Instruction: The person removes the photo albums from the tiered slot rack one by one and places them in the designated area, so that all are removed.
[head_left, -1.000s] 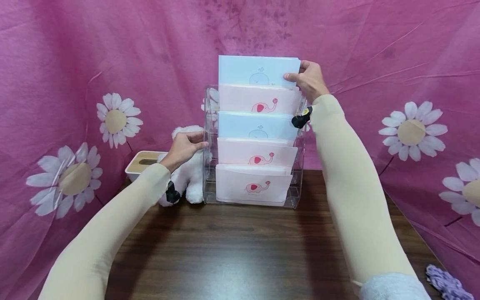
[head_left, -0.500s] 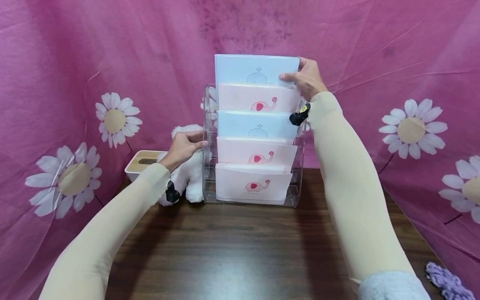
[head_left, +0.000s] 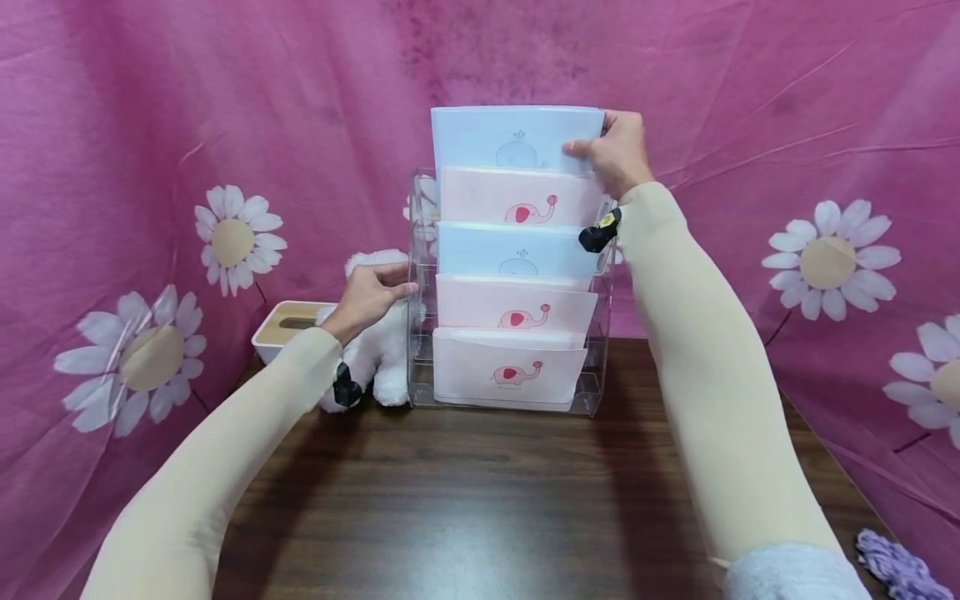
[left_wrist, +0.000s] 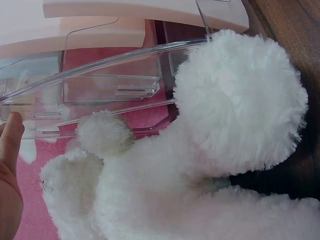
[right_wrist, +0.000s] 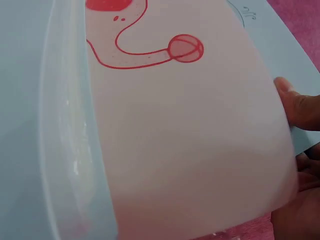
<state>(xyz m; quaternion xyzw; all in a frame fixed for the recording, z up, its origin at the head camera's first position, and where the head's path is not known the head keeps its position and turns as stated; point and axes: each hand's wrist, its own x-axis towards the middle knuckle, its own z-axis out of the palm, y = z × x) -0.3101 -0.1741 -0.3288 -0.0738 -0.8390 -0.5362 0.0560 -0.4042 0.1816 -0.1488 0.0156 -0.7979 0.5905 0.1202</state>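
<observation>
On the table stands a clear tiered rack (head_left: 422, 393) with pale blue and pale pink folders in its tiers. My right hand (head_left: 624, 152) pinches the topmost blue folder (head_left: 472, 137), printed with a whale, at its right edge, thumb in front and fingers behind. Its lower part is hidden behind a pink elephant folder (head_left: 472, 192). In the right wrist view, the thumb (right_wrist: 300, 107) presses on the blue folder beside the pink one. My left hand (head_left: 363, 300) grips the rack's left side, and in the left wrist view one digit (left_wrist: 12, 135) lies at the clear edge.
A white plush toy (head_left: 386, 358) stands against the rack's left side. Behind it is a white box with a wooden lid (head_left: 288, 325). Purple knitted material (head_left: 900, 562) lies at the right table edge. A pink flowered cloth (head_left: 712, 83) hangs around the table.
The top blue folder has risen slightly, with my right hand moving up along with it. My left hand has stayed at the rack's side.
</observation>
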